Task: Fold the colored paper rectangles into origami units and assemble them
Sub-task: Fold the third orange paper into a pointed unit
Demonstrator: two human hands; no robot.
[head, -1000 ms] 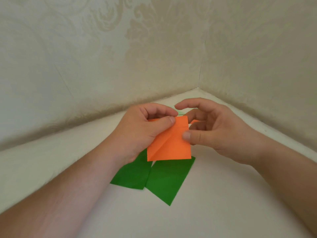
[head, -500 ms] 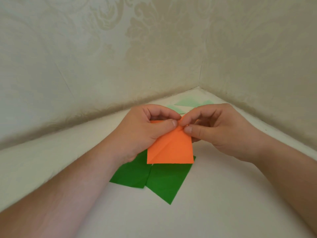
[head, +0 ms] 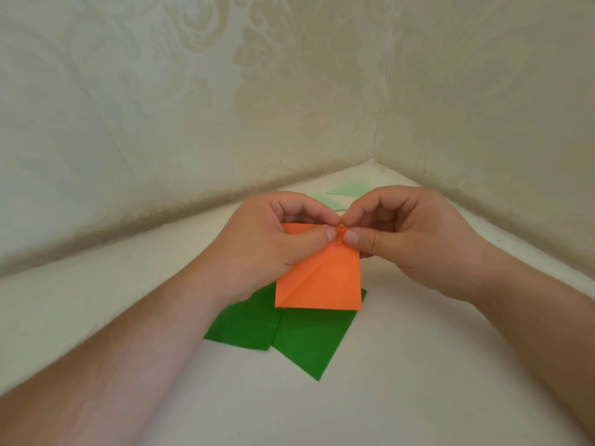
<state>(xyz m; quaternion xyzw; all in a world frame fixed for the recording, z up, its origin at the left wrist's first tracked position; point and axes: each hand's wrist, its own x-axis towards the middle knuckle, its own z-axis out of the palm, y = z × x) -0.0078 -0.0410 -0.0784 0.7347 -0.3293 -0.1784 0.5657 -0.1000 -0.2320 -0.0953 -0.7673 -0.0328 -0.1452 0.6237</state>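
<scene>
An orange paper (head: 325, 281) with a diagonal crease is held up above the white surface in the middle of the view. My left hand (head: 273, 246) pinches its top edge from the left, thumb in front. My right hand (head: 402, 233) pinches the same top edge from the right, so both thumbs almost touch. Two dark green paper rectangles (head: 289, 336) lie flat on the surface below the orange paper, overlapping at their inner edges. The top of the orange paper is hidden behind my fingers.
Pale green paper pieces (head: 349, 189) lie near the far corner behind my hands. Patterned cream walls (head: 225, 107) meet at a corner on the right and close in the white surface (head: 418, 365) at the back and right.
My right hand has moved left along the orange paper's edge and closed into a pinch at the top next to my left thumb. The pale green pieces behind have come into sight.
</scene>
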